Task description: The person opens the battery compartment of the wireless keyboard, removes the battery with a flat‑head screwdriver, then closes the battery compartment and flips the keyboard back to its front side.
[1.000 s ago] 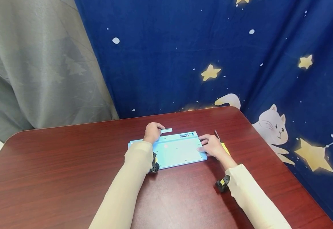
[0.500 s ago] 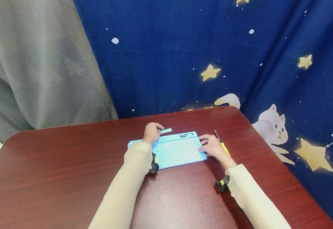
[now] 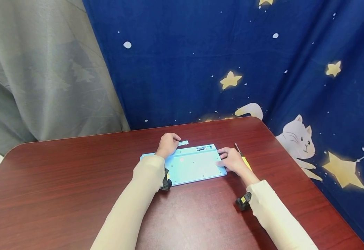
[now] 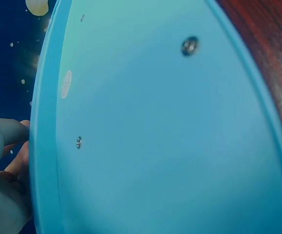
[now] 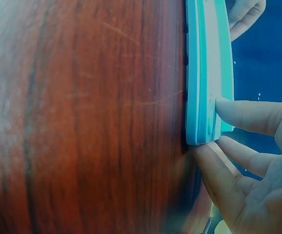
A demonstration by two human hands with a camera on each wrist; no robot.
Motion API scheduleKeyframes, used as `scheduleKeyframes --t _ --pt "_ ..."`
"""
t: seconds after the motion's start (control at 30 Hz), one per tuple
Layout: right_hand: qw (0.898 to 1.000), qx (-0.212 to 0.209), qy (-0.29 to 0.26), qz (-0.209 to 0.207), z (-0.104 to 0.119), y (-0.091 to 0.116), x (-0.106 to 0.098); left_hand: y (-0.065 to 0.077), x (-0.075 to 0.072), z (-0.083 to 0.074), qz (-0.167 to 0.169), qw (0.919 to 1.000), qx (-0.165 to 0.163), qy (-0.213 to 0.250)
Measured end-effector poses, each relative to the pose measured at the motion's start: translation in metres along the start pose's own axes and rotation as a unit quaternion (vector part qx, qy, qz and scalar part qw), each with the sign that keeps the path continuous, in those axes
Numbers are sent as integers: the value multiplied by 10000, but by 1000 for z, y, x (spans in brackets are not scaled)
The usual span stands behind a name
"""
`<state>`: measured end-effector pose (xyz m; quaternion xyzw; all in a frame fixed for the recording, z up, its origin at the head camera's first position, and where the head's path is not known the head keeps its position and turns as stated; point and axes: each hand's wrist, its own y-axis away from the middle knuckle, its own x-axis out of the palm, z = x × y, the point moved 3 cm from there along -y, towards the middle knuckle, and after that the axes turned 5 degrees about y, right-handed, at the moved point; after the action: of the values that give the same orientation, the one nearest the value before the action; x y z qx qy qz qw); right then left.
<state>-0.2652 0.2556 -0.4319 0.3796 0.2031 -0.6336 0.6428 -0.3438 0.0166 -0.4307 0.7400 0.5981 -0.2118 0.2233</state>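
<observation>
Just now, left grip [image 3: 167, 143] crept rightward over the small, pale-blue plastic strip [image 3: 184, 143], pinching its left end; less juts right of it, suggesting a fuller hold. Right grip [image 3: 233, 159], half-spread, pinches the flat, screw-studded, light-blue plastic panel [image 3: 197, 165] by its right end.

the left grip [image 3: 168, 144] has shifted slightly rightward, hiding more of the small pale-blue strip [image 3: 183, 142].

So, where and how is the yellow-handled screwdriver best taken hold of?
Probably by its yellow handle, coming from the right: it is thicker than the slim shaft, which points away from the person, and the right hand lies close on the left.
</observation>
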Motion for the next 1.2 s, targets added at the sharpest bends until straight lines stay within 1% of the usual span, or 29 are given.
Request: scheduleKeyframes --t 0.2,0.47,0.7,0.83,1.0,1.1,1.2 --pt "10000 -16 16 11 2 1 -1 2 0 -4 121 9999 4 -89" --pt "10000 -21 -5 -12 1 3 0 10 1 -4 406 9988 160 -215" --pt "10000 -45 33 -22 1 4 0 15 2 -3 426 9972 394 -471" --pt "10000 -49 53 -1 0 3 1 21 2 -4 419 9962 520 -556" --pt "10000 -51 68 5 0 3 1 29 0 -5 506 9954 548 -598" --pt "9999 -70 95 10 1 3 0 31 0 -6 595 9948 564 -609" --pt "9999 -75 99 13 2 4 0 33 0 -5 604 9947 594 -582"
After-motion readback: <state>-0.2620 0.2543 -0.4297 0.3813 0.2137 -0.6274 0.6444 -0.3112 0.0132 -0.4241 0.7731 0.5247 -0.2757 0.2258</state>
